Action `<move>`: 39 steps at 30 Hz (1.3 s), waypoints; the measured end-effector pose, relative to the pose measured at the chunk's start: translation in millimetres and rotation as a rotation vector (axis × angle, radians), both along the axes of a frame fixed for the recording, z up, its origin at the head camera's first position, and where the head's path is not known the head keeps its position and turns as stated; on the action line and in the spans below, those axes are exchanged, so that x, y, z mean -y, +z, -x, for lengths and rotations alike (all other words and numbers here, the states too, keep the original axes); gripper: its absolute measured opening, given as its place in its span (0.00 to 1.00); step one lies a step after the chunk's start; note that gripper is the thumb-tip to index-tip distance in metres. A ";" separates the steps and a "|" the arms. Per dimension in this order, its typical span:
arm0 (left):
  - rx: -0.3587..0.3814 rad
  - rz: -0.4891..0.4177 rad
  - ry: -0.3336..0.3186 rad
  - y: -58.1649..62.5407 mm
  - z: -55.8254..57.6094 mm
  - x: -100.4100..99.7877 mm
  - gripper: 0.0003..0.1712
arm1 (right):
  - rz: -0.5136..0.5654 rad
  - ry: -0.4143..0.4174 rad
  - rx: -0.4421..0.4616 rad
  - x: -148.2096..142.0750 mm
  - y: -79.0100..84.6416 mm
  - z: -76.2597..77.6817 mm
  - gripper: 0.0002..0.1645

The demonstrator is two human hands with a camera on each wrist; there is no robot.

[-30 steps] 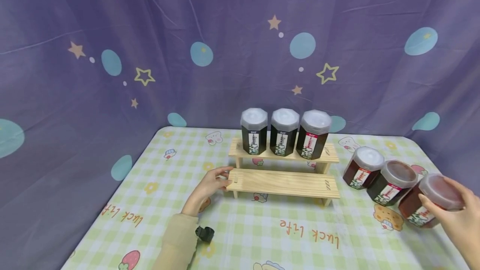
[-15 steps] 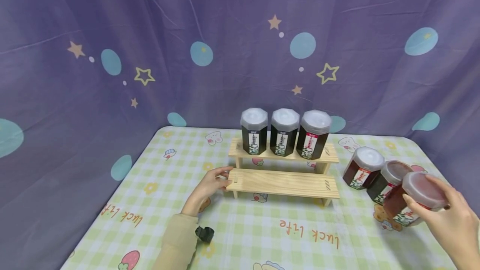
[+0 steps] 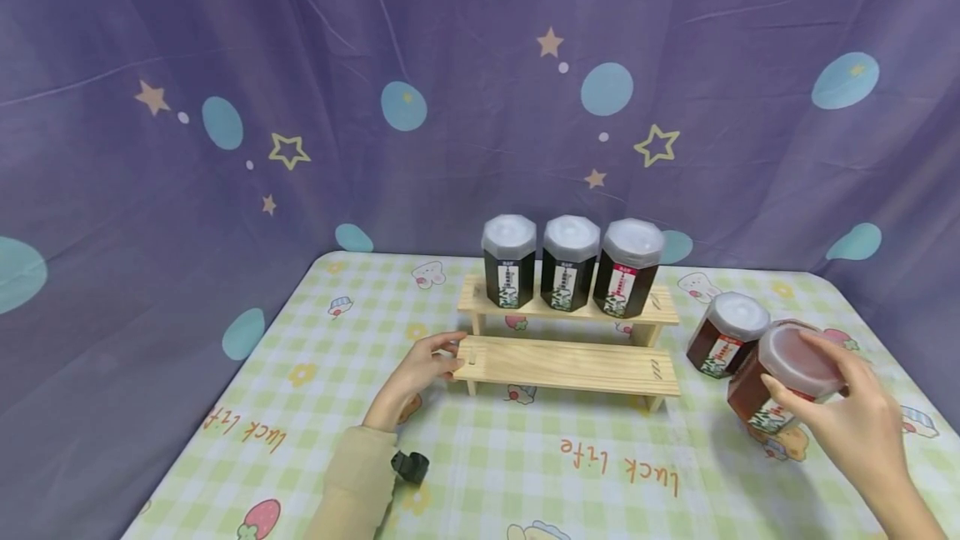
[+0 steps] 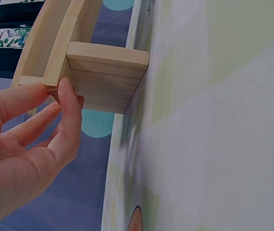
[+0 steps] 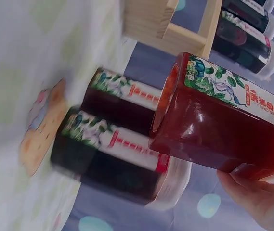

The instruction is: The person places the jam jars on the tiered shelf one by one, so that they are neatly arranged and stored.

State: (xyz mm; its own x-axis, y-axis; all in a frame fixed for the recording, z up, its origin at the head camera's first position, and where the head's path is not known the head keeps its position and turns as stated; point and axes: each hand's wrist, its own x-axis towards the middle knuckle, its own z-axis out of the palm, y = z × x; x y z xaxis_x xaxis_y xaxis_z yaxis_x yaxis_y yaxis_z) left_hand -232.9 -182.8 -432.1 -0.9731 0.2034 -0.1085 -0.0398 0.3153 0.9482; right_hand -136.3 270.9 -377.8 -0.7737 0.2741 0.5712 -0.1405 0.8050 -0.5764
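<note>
My right hand [image 3: 858,419] grips a jam jar [image 3: 756,400] by its frosted lid, tilted and raised off the table. In the right wrist view this jar [image 5: 218,130] shows dark red contents and a leafy label with red print. Behind it stand two more jars on the cloth, one red-brown [image 3: 720,348] and one dark [image 5: 110,159], mostly hidden from the head view. On the left, my left hand [image 3: 422,367] pinches the end of the lower board of a two-step wooden shelf [image 3: 562,363]. The left wrist view shows thumb and fingers [image 4: 69,125] at that board's corner.
Three dark jars with white lids, such as the middle jar [image 3: 568,265], stand in a row on the upper board [image 3: 468,298]. A green checked cloth [image 3: 480,473] covers the table, and a purple curtain [image 3: 465,165] hangs behind it.
My right hand has lifted the jam jar from the right end of the row and carried it left, in front of the dark jar. The left hand stays at the shelf.
</note>
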 end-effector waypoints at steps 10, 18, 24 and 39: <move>-0.015 0.000 -0.017 -2.2 1.0 0.1 0.26 | 0.012 0.139 -0.062 24.9 6.3 9.5 0.43; -0.012 0.007 -0.015 -1.3 -0.6 -0.3 0.27 | 0.010 0.242 -0.132 19.2 -31.6 41.7 0.44; -0.026 -0.030 -0.033 -2.2 -0.6 1.6 0.26 | 0.019 0.283 -0.151 61.5 7.2 26.6 0.43; -0.006 -0.015 -0.034 14.8 -7.7 -3.1 0.27 | -0.007 0.387 -0.202 105.0 9.7 44.6 0.41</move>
State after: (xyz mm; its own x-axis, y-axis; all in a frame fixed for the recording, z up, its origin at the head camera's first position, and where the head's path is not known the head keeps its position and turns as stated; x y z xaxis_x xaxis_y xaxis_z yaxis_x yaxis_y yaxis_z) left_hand -225.2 -179.6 -417.4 -0.9661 0.2382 -0.0998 -0.0240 0.3020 0.9530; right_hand -180.8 165.9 -368.1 -0.6910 -0.0186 0.7226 -0.5419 0.6749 -0.5009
